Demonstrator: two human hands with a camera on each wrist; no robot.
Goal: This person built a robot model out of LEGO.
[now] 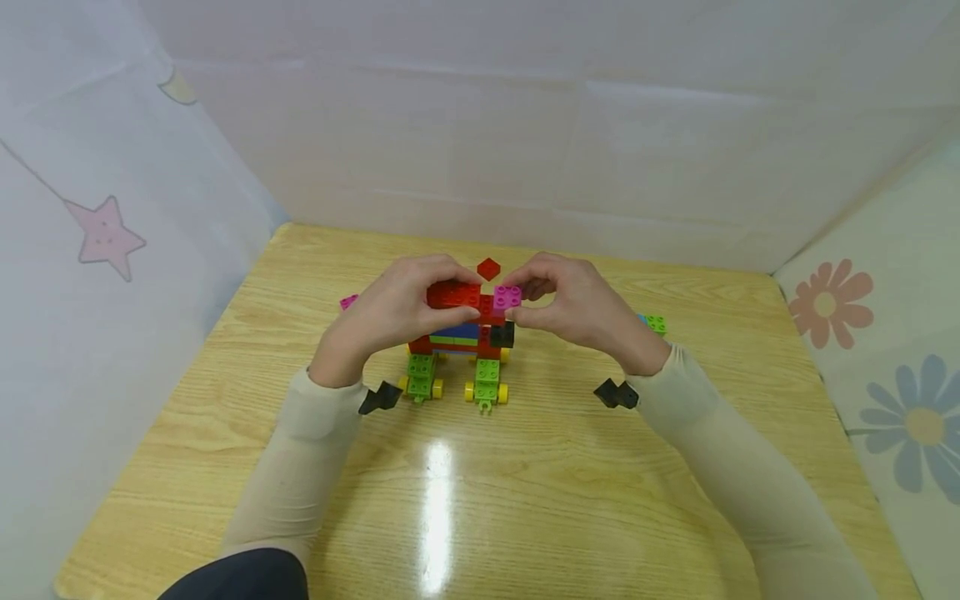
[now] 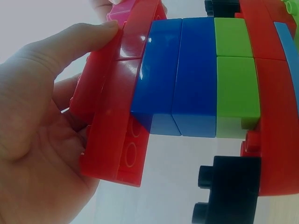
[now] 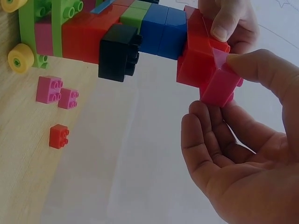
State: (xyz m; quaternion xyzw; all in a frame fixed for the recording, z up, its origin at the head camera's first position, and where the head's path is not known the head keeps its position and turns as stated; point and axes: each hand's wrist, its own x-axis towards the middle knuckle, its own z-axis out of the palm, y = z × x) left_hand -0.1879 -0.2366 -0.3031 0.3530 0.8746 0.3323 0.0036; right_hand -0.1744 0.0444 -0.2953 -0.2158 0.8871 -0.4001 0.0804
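Note:
A toy vehicle of building bricks stands on the table, with blue bricks (image 2: 194,77), lime-green bricks (image 2: 237,88) and red bricks stacked over green wheeled bases (image 1: 487,375) with yellow wheels. My left hand (image 1: 401,304) grips a long red brick (image 1: 452,294) on top of the stack, thumb on its near side. Between the thumb and fingers of my right hand (image 1: 581,312) is a pink brick (image 1: 507,297), pinched at the right end of the red top layer. Black bricks (image 3: 119,52) stick out from the vehicle's ends below.
A loose red brick (image 1: 489,268) lies behind the vehicle, and two pink bricks (image 3: 49,89) lie near it in the right wrist view. Another pink brick (image 1: 348,301) shows beyond the left hand. Green bricks (image 1: 656,323) lie beyond the right wrist. Patterned cloth walls (image 1: 487,150) bound the table.

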